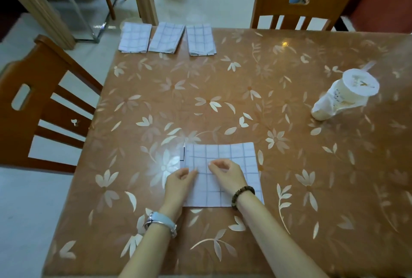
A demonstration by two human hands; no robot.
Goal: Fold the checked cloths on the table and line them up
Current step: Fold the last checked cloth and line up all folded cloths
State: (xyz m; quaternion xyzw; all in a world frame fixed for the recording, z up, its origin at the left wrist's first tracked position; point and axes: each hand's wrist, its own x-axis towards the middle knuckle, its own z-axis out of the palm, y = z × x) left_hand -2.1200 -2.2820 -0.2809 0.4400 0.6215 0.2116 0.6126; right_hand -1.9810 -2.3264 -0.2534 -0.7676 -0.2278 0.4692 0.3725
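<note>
L hand (180, 183) pinches white checked fabric cloth (234, 159) edge, near brown floral table (223, 99) front; R hand (227, 175) curled on it, grip unclear. Light, limp: take by corners.

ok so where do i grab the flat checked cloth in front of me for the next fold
Pinch the flat checked cloth by its left edge, near both left corners, coming from the left. It lies flat and nearly square, while the three folded cloths at the far edge are narrow strips, so folding left over right probably matches them.
</note>
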